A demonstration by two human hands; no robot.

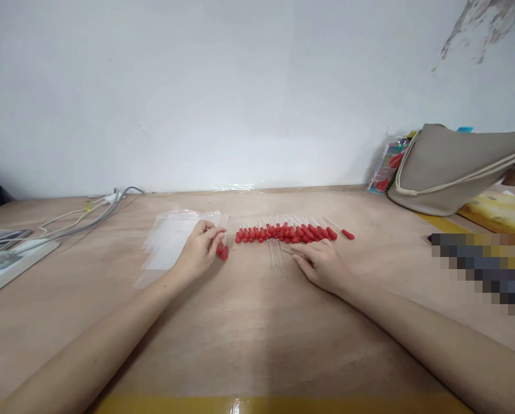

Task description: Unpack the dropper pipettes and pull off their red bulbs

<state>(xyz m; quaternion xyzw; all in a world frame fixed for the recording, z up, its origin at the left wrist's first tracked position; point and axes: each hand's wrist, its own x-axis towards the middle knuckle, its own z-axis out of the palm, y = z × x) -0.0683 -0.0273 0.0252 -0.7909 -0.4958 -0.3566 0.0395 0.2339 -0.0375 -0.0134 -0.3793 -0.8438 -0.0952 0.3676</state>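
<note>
Glass droppers with red rubber bulbs [279, 232] lie side by side in a row, most with the bulbs toward me and the thin tubes pointing at the wall. Several clear tubes [276, 259] point the other way, toward me. My left hand [203, 246] is closed in a pinch over the right edge of the clear plastic bags [166, 241]. Two red bulbs [223, 251] show right beside its fingers; what the fingertips grip is hidden. My right hand [320, 261] rests low by the row, its fingers stretched out, fingertips at the nearer tubes.
One dropper [348, 234] lies apart at the row's right end. A grey bag [447, 167] and a printed packet [389, 167] stand at the back right. On the left are a power strip [20, 267] and cables [97, 215]. The wall closes off the table's back.
</note>
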